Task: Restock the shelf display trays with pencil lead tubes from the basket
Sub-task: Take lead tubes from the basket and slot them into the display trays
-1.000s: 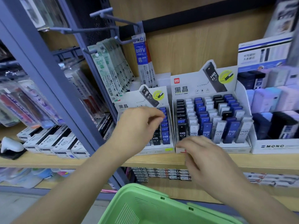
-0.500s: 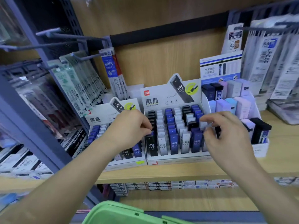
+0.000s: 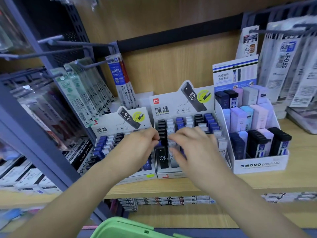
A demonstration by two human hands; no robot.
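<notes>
**Step in hand:** tubes are judged to be seated and squared in the middle white cardboard display tray (image 3: 171, 175), at the front edge of the wooden shelf (image 3: 257, 181).

**Grip:** a black plastic lead tube (image 3: 163, 134) in the tray's leftmost column is pinched at its cap by the left hand (image 3: 139, 146). The right hand (image 3: 195, 148) is released, its blurred fingers laid across the adjacent white tubes (image 3: 171, 133).

**Next move:** a reach down to the green plastic basket (image 3: 120, 227), below the shelf's front edge, is probably required. Its contents are hidden.

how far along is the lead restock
Well along: the middle tray looks full, and the left tray holds many tubes. In hand: the left hand pinches a black tube in the middle tray, with the right hand beside it, blurred. Left: unclear, since the contents of the green basket are out of view.
</notes>
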